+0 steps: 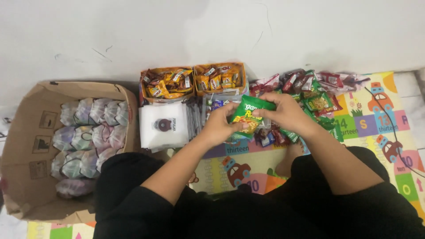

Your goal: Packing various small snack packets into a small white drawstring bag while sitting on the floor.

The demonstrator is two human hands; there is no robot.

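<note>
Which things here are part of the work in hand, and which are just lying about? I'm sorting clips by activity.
In hand:
- green snack packet, gripped by left hand and right hand

Lying about:
- cardboard box of wrapped bundles
- two orange boxes of sachets
- stack of white bags
- red and green packets
- play mat

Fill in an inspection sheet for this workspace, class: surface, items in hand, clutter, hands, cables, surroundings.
Surface: colourful play mat on the floor.
Items in hand: green snack packet, held by both hands.
Clutter: two orange boxes of snacks, pile of red and green packets, stack of white bags.
Hands: left hand and right hand grip the packet.
Cables: black cable across the mat.
Surroundings: cardboard box of wrapped bundles, white wall.
</note>
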